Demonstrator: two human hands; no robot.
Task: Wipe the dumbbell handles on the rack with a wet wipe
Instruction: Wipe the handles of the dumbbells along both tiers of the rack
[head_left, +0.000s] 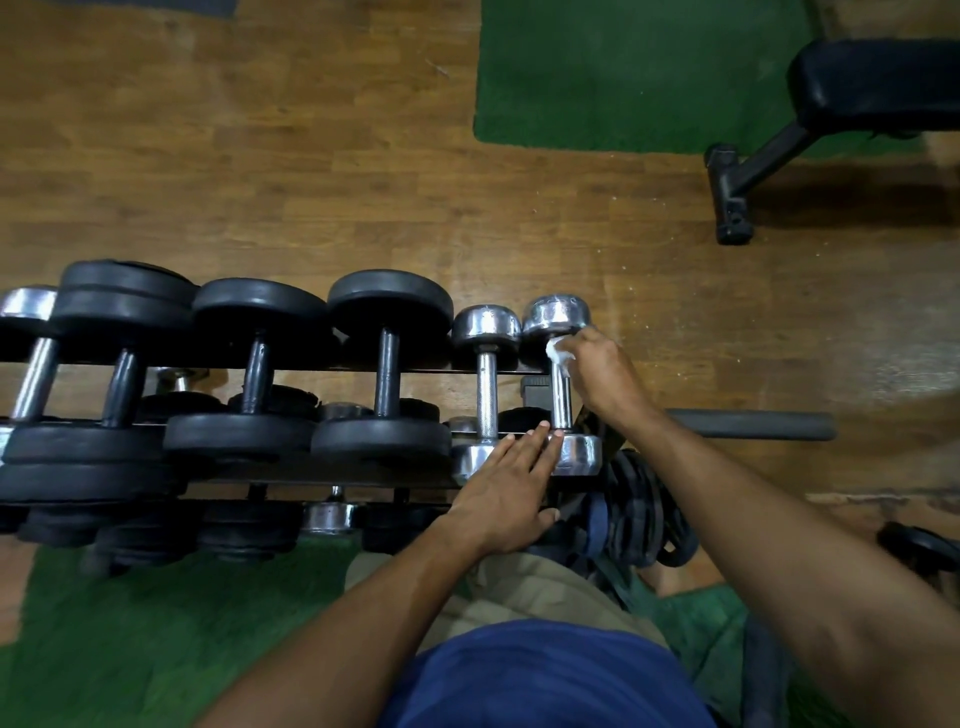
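Observation:
A dark dumbbell rack (332, 475) runs left to right and carries several dumbbells with black heads and two chrome ones at its right end. My right hand (602, 371) grips a white wet wipe (558, 353) against the top of the handle of the rightmost chrome dumbbell (562, 402), just under its far head. My left hand (511, 493) lies flat with straight fingers on the near chrome heads of that dumbbell and its neighbour (487, 400).
Black weight plates (639, 514) lean at the rack's right end, beside a grey padded bar (748, 425). A black bench (852, 104) stands at the far right on a green mat (623, 78). Wood floor lies beyond the rack, green turf under me.

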